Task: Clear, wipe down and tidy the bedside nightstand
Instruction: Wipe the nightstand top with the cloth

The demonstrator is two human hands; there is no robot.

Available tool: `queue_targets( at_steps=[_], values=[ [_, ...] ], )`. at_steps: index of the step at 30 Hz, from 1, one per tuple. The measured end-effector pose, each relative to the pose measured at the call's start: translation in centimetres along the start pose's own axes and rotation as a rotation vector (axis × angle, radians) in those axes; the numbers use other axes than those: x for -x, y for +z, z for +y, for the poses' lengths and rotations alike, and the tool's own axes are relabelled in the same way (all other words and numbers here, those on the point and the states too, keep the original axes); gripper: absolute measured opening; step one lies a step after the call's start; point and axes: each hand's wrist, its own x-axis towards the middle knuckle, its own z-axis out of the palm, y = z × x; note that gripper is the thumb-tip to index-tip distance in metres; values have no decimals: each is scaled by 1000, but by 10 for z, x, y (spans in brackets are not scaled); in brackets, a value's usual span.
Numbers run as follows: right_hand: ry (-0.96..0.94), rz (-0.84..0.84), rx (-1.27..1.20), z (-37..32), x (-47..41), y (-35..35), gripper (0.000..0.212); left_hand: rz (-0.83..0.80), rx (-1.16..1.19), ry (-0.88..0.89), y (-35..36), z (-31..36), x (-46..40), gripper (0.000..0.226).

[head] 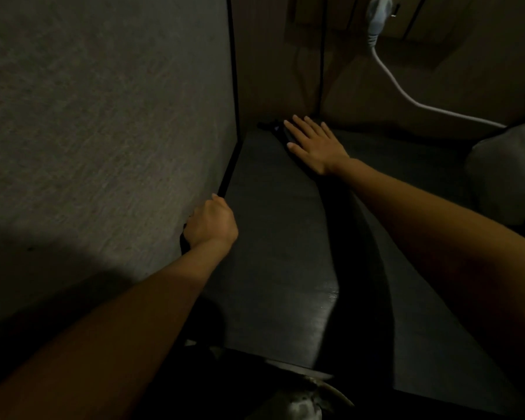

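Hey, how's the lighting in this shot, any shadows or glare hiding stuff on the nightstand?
Head view: dim overall; the right hand and its arm throw a long dark shadow across the nightstand top; a small glare patch near its front edge; wide-angle bending at the borders; a dark object beyond the fingers is too murky to identify.

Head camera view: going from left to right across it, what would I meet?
Grey textured wall → left hand, curled at the nightstand's left edge → dark nightstand top → right hand, flat with fingers spread → white cable → pale pillow.

Bare forearms, no sleeves; short fingernails.
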Motion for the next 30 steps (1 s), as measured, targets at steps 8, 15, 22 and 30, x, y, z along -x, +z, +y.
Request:
queue_targets(
  at_steps=[8,15,22,30],
  values=[
    [34,-4,-1,55,40,-4,58,9,-7,12,-1,1,1,34],
    [148,-2,-3,110,90,-5,57,44,20,13,2,1,-2,47],
    [471,1,-39,161,134,-2,59,53,82,10,1,4,-2,54],
    [724,29,-169,149,175,2,64,-14,69,53,-6,5,1,46]
  ],
)
